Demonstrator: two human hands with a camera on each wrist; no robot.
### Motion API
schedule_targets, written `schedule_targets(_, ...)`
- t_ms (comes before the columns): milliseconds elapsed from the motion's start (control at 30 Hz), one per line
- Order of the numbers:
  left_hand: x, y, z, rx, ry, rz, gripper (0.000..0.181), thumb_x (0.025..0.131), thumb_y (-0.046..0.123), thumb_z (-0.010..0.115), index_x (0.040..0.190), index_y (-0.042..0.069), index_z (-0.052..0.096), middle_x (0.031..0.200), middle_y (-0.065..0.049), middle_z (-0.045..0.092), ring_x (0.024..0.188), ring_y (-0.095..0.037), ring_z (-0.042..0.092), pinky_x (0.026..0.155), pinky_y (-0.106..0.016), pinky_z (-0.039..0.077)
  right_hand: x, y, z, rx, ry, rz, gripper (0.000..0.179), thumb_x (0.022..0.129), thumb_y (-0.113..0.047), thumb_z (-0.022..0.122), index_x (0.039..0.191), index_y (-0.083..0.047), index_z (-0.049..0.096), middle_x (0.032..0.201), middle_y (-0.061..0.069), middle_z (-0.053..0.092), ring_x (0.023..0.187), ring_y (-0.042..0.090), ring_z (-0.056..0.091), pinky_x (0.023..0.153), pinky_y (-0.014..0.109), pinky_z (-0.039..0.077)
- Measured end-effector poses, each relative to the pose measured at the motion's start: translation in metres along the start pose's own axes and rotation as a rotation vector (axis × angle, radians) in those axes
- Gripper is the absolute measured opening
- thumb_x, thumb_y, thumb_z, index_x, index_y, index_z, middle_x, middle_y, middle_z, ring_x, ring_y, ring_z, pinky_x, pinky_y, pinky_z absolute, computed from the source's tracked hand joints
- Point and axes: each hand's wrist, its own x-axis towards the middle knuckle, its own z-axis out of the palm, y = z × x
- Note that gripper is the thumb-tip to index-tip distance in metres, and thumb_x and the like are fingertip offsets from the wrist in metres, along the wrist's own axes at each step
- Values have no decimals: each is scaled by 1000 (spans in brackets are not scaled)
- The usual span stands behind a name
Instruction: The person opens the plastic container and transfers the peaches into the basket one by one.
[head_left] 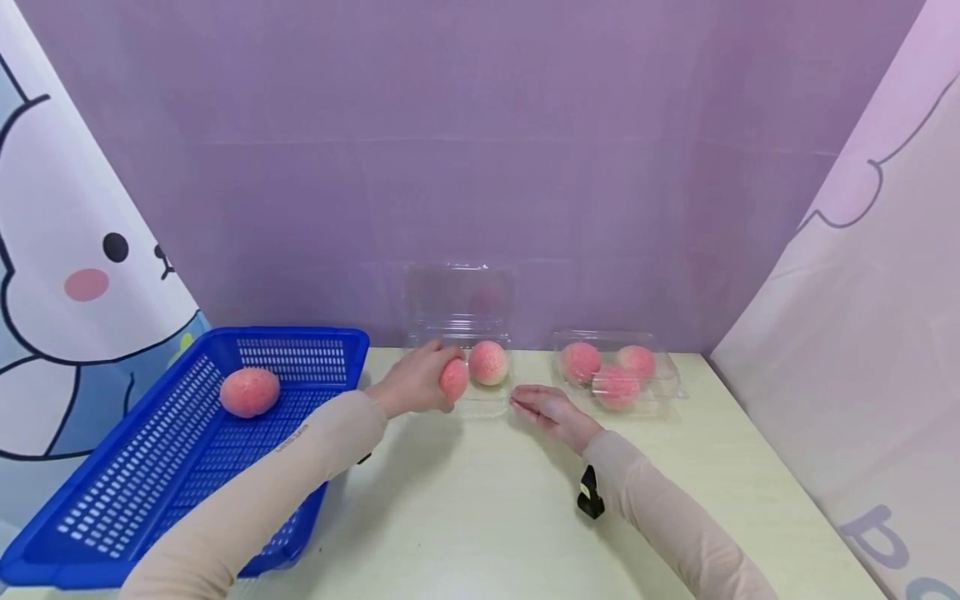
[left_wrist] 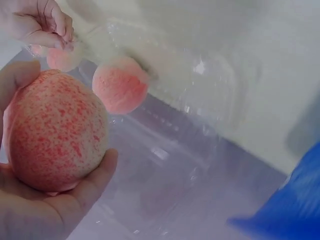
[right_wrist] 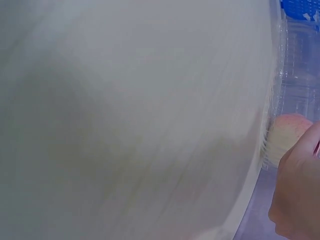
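Observation:
My left hand [head_left: 422, 377] grips a pink speckled peach [left_wrist: 57, 131], thumb on one side and fingers on the other. It holds the peach over the left part of an open clear plastic box [head_left: 480, 408], whose lid [head_left: 459, 292] stands up against the backdrop. Another peach [head_left: 488, 363] sits inside that box, just right of the held one. At the box's front right corner is my right hand [head_left: 555, 412], its fingers extended together and pointing left, fingertips right at the box's edge. In the right wrist view only part of the right hand [right_wrist: 300, 185] shows.
A second clear box [head_left: 678, 387] with three peaches [head_left: 617, 387] stands to the right. On the left, a blue plastic basket [head_left: 150, 442] holds one peach [head_left: 250, 392]. A purple cloth backdrop [head_left: 480, 167] rises behind the table [head_left: 450, 517].

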Motion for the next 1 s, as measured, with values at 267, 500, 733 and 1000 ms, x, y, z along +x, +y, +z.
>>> schedule_targets(267,-15,3,-21,36,24,63,70,62,17,80,125,18,52,117,-5,51,101,-24,51,82,-44,50,1,0,1,-8,-8,-12,43,92,8,42,132,19,29,128,31,44,83,9,62,85,20,50)
schedule_targets(500,-33,-14,-31,56,73,67,69,61,15,81,124,18,53,117,-5,51,102,-25,50,79,-46,52,2,1,1,-39,11,-13,43,91,8,44,130,18,32,134,34,37,88,12,62,83,19,51)
schedule_targets(733,-45,-39,-36,98,144,86,70,60,13,82,124,19,53,120,-5,50,105,-27,49,78,-47,53,4,4,1,-18,32,-10,41,91,8,45,129,18,34,126,32,46,86,12,63,80,18,52)
schedule_targets(1000,-49,-69,-49,172,240,87,67,63,11,81,123,17,52,123,-9,47,108,-31,46,77,-52,52,4,5,1,-31,21,-13,41,91,8,45,128,19,33,124,31,49,83,10,63,81,19,52)
